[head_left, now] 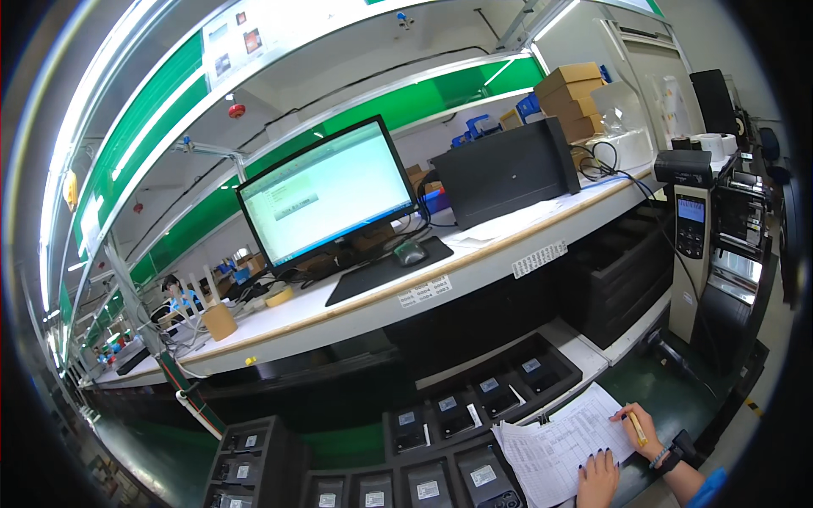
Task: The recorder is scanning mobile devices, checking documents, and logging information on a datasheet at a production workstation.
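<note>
Loosely layered paper (pixel 555 444), slim pen (pixel 637 428)

White papers (pixel 559 455), printed with tables, lie in a slightly fanned stack, turned askew, their left edge by the right end of a black tray (pixel 451 478). The yellow pen (pixel 638 430) slants at their right edge.

Open air above papers (pixel 555 444); black tray (pixel 451 481) hemming left edge; tall printer (pixel 688 292) blocking beyond right hand (pixel 649 426).
</note>
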A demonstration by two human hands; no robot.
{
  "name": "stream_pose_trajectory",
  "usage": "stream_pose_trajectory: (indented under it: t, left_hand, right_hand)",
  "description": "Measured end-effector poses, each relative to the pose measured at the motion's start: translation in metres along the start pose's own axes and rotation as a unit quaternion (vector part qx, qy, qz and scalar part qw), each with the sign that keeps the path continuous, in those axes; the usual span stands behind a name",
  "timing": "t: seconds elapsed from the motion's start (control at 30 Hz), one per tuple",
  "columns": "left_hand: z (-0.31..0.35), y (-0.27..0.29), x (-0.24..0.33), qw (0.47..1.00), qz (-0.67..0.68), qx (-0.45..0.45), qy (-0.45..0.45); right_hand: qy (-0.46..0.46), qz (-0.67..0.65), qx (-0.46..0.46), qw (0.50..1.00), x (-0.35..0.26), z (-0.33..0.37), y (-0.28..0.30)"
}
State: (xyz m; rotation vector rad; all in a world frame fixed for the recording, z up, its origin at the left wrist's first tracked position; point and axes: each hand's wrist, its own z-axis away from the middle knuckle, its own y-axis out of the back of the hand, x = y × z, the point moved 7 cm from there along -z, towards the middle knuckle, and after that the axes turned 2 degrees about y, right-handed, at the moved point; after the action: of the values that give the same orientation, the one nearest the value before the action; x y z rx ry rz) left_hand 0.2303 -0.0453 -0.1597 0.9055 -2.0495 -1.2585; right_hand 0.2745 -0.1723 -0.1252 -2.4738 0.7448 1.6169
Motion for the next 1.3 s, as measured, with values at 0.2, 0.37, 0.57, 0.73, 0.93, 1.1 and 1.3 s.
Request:
stream_pose_trajectory:
  t: [0.2, 0.37, 0.57, 0.73, 0.93, 1.1, 1.3]
  left_hand:
    - [-0.004, -0.005, -0.005, 0.999, -0.047, 0.021, 0.005]
    - [-0.011, 0.005, -0.011, 0.997, -0.070, 0.018, 0.005]
    - [-0.011, 0.004, -0.003, 0.997, -0.075, -0.004, -0.005]
    - [-0.014, 0.003, 0.003, 0.996, -0.090, -0.028, 0.004]
    - [-0.026, 0.007, 0.001, 0.994, -0.102, -0.031, 0.016]
    - [-0.032, 0.005, 0.003, 0.992, -0.124, -0.027, 0.017]
    - [-0.033, 0.003, 0.005, 0.988, -0.149, -0.024, 0.020]
  right_hand:
    - [-0.053, -0.100, -0.010, 0.994, 0.031, -0.004, -0.001]
    - [0.036, -0.019, -0.010, 0.999, -0.005, -0.022, 0.001]
    - [-0.053, -0.045, -0.089, 0.994, 0.020, -0.018, -0.027]
    - [-0.084, -0.051, -0.152, 0.983, 0.023, -0.023, -0.053]
    - [-0.033, 0.045, -0.162, 0.985, 0.027, -0.023, -0.055]
    - [-0.016, 0.070, -0.183, 0.980, 0.027, -0.026, -0.060]
    - [-0.022, 0.080, -0.197, 0.977, 0.031, -0.025, -0.061]
